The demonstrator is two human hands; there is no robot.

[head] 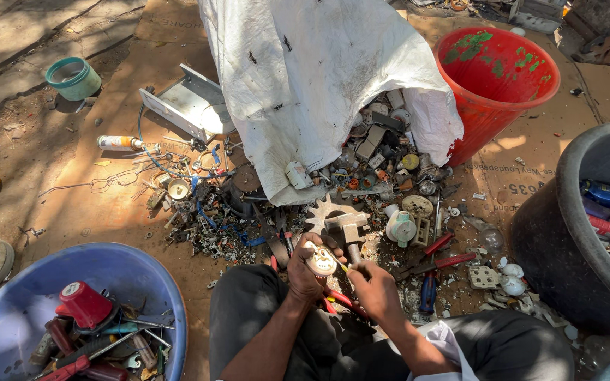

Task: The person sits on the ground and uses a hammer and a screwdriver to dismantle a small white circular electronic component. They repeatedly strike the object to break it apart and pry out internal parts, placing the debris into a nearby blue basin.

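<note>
While the left hand (303, 274) grips a small round white part (320, 259) over the lap, the right hand (374, 288) is closed on a thin tool (340, 266) whose tip touches that part. A hammer (348, 233) lies just beyond. To the near left sits a blue basin (151, 282). Farther off, scrap (383, 152) spills from a white sack (319, 77), beside a red bucket (495, 77).
</note>
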